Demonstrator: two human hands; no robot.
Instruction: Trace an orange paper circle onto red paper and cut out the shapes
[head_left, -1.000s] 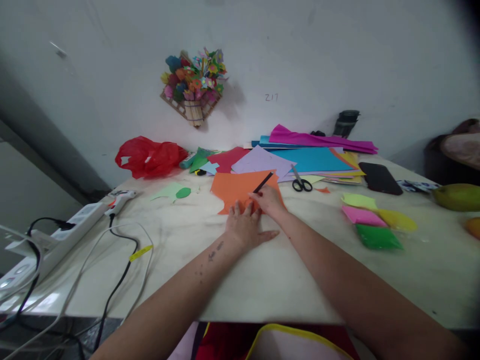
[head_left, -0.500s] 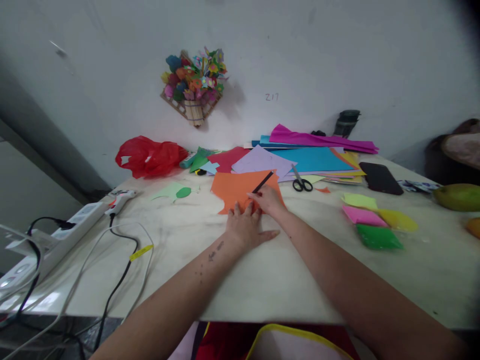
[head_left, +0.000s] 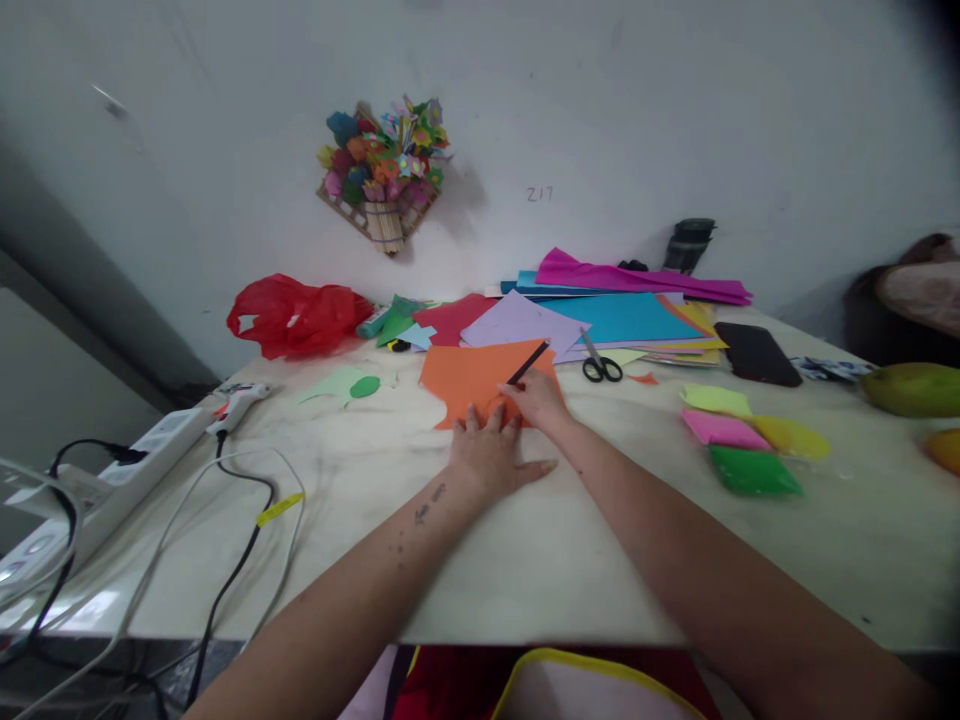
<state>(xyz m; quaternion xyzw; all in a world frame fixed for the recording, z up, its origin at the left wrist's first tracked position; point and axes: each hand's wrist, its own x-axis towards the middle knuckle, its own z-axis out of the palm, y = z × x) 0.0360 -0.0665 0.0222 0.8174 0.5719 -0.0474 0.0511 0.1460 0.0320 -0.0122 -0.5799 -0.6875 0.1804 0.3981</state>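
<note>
Black pencil (head_left: pixel 529 362) nudged rightward, right hand (head_left: pixel 541 402) pinching it, left hand (head_left: pixel 486 452) splayed, touching orange sheet (head_left: pixel 472 372), notched lower left

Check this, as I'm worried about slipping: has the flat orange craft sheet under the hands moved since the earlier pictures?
No. The flat orange craft sheet shows no visible shift against the black-handled metal scissors.

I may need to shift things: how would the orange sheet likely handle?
The orange sheet looks thin, so it is probably light and may bend if lifted by one corner. The left hand rests on its near edge, so a light push probably won't slide it.
</note>
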